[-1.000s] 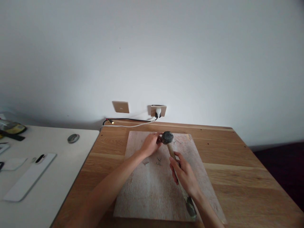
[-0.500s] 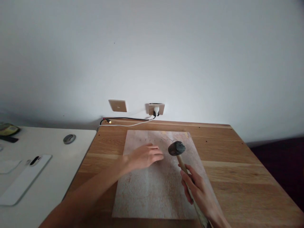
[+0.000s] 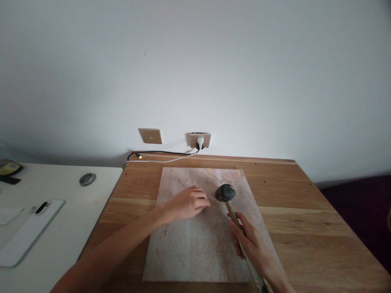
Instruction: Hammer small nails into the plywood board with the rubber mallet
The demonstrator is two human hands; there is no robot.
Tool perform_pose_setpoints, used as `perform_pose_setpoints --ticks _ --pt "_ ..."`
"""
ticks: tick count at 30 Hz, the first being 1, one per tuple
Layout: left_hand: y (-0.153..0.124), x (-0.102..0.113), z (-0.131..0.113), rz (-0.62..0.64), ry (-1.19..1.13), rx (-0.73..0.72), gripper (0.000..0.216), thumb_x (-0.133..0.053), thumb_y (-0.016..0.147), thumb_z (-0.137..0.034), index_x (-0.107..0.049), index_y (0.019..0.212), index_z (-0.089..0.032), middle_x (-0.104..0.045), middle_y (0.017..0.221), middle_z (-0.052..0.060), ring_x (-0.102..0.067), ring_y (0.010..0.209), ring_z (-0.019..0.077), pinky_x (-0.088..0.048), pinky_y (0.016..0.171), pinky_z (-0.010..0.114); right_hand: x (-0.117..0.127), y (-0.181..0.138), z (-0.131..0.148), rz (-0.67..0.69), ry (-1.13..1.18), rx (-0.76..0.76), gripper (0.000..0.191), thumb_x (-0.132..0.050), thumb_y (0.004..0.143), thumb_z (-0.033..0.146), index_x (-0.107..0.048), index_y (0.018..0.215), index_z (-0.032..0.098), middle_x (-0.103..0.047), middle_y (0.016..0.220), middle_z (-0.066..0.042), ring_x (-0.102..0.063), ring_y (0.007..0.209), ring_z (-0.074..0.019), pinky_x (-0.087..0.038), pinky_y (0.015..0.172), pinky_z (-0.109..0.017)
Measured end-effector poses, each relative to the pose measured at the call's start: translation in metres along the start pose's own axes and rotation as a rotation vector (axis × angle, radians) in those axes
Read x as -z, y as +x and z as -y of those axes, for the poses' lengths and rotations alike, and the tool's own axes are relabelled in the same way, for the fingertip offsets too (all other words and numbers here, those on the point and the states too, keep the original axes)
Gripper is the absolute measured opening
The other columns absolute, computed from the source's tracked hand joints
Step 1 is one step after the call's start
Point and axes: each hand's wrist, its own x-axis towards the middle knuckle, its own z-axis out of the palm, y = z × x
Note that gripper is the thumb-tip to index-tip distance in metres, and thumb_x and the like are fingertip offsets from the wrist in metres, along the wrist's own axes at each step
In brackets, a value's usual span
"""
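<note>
**Hammer in one hand, other hand down on the board**

So here's where we're at. We take the pale board [image 3: 195, 240] as our landmark; it lies flat on the wooden table [image 3: 305, 228], and everything below is placed off it.

Our right hand [image 3: 252, 246] is over the board's near right part, fingers wrapped fully around the wooden handle of the hammer [image 3: 232, 211], a firm closed grip about midway along the handle. The handle runs from the board's near right corner up toward its middle, and the dark round head sits over the board's far half, a bit right of centre. We can't tell if the head is touching the surface or just above it.

Our left hand [image 3: 186, 201] is over the board's far half, left of the hammer head and just beside it, not touching. Palm down, fingers loosely curled with the tips toward the head. It might be pinching something tiny against the wood, but that's too small and hidden to say, so we can't call that grip.

A row of small dark dots [image 3: 201, 180] runs along the board's far edge.

Beyond the board, on the wall, a socket [image 3: 200, 140] with a white plug, cables trailing left. Left of the board is a white desk [image 3: 61, 228] with a phone [image 3: 42, 207].
</note>
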Motion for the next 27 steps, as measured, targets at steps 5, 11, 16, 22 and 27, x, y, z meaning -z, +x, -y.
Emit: perform_pose_setpoints --ticks 5,11,16,22,27 --pt "0.007 0.000 0.022 -0.226 -0.152 0.337 0.008 -0.069 0.095 -0.015 -0.074 0.099 -0.019 -0.076 0.094 0.004 -0.070 0.092 0.0181 -0.051 0.089 0.029 -0.001 0.001 0.003 0.000 -0.018 -0.015 0.052 -0.048 0.096 0.068 -0.053 0.115 0.019 -0.048 0.053 0.011 -0.049 0.039 -0.0136 -0.039 0.040 -0.025" --pt "0.017 -0.015 0.059 -0.380 -0.338 0.570 0.014 -0.071 0.086 -0.004 -0.074 0.092 -0.017 -0.078 0.092 0.003 -0.072 0.085 0.0169 -0.054 0.084 0.026 -0.002 0.002 0.008 0.004 0.006 -0.009 0.045 -0.051 0.092 0.068 -0.055 0.099 0.023 -0.053 0.062 0.007 -0.052 0.041 -0.0133 -0.044 0.039 -0.026" --pt "0.016 -0.018 0.060 -0.363 -0.403 0.534 0.011 -0.071 0.088 -0.008 -0.075 0.092 -0.017 -0.078 0.091 0.003 -0.073 0.084 0.0164 -0.055 0.083 0.026 -0.004 0.003 0.010 -0.028 0.033 -0.032 0.044 -0.053 0.089 0.069 -0.053 0.095 0.025 -0.053 0.064 0.006 -0.052 0.040 -0.0133 -0.044 0.037 -0.027" --pt "0.013 -0.019 0.061 -0.370 -0.316 0.526 0.014 -0.070 0.089 -0.007 -0.077 0.095 -0.018 -0.079 0.094 0.004 -0.073 0.088 0.0177 -0.055 0.088 0.028 -0.004 0.002 0.008 -0.029 0.039 -0.042 0.044 -0.052 0.089 0.068 -0.052 0.096 0.024 -0.053 0.065 0.007 -0.052 0.039 -0.0130 -0.044 0.036 -0.027" --pt "0.014 -0.019 0.064 -0.313 -0.326 0.516 0.012 -0.070 0.090 -0.008 -0.076 0.092 -0.018 -0.078 0.092 0.003 -0.071 0.086 0.0174 -0.053 0.084 0.028 -0.005 0.003 0.005 -0.040 0.031 -0.032 0.045 -0.052 0.090 0.067 -0.054 0.099 0.023 -0.052 0.062 0.008 -0.052 0.039 -0.0130 -0.043 0.037 -0.026"
